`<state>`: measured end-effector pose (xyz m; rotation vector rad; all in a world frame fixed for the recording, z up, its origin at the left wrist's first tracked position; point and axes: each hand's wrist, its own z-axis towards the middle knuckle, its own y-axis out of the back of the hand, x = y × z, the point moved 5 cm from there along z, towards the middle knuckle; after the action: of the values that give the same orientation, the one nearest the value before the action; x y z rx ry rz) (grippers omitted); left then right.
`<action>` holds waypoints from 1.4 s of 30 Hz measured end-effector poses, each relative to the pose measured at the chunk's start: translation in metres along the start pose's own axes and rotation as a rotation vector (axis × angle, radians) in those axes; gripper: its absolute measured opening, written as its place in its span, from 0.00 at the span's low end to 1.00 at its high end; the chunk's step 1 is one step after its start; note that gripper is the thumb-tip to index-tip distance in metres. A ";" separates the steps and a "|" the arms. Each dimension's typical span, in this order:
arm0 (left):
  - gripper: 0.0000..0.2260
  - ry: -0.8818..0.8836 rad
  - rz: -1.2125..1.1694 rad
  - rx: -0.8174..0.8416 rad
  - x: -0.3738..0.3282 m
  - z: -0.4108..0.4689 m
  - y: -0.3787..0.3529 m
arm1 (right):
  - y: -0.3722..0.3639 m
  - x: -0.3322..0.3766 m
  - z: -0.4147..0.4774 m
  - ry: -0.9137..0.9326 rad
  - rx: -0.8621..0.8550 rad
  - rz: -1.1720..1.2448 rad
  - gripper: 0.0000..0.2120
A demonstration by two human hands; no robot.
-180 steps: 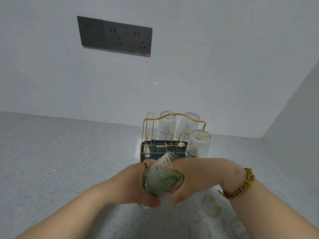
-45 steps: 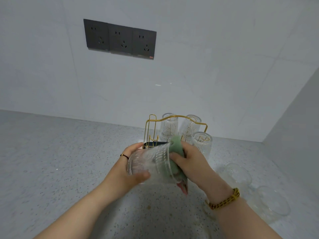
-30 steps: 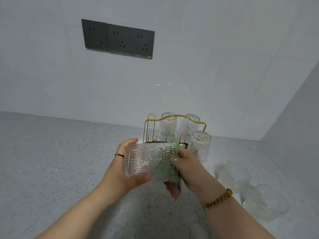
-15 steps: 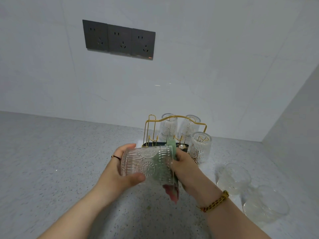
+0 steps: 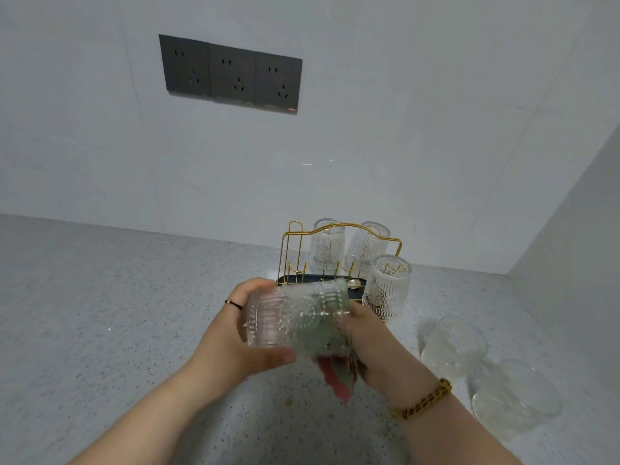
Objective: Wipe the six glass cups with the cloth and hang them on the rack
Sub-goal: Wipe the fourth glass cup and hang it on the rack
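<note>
— Where is the cup in hand?
— The cup (image 5: 292,317) is held just in front of the rack (image 5: 295,280). It is laid on its side, with its long axis running left to right along the rack's front.
— How are the hands set?
— The left hand (image 5: 235,340) is wrapped round the cup's left end, thumb underneath. The right hand (image 5: 372,344) is closed on the green cloth (image 5: 335,374), which is pressed to the right end. Whether the cloth is pushed inside cannot be told through the ribbed glass.
— How far along is the job?
— Three are hung upside down on the rack: the back-left cup (image 5: 327,245), the back-right cup (image 5: 367,246) and the front cup (image 5: 385,286). The nearer loose cup (image 5: 453,344) and the farther loose cup (image 5: 516,401) are left on the worktop (image 5: 100,313), right of the rack. The fourth is judged to be in wiping.
— What does hanging turn on?
— The axis must be swung from level to upright, mouth down. The rack's left side is unfilled and the left hand is nearer to it, so the cup is probably best carried there by that hand.
</note>
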<state>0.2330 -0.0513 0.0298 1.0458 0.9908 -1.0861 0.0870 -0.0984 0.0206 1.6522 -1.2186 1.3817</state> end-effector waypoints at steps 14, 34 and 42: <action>0.34 0.172 -0.264 0.130 0.025 0.003 0.002 | 0.004 -0.007 0.001 0.073 -0.020 0.139 0.07; 0.32 0.009 -0.031 -0.055 -0.009 0.014 0.016 | 0.034 -0.036 -0.010 0.159 0.128 0.719 0.36; 0.32 0.010 0.235 0.012 -0.021 0.043 -0.006 | 0.070 -0.057 -0.010 0.095 -0.181 0.815 0.20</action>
<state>0.2275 -0.0898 0.0587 1.1467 0.8462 -0.8953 0.0177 -0.0997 -0.0374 0.9642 -2.0087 1.7056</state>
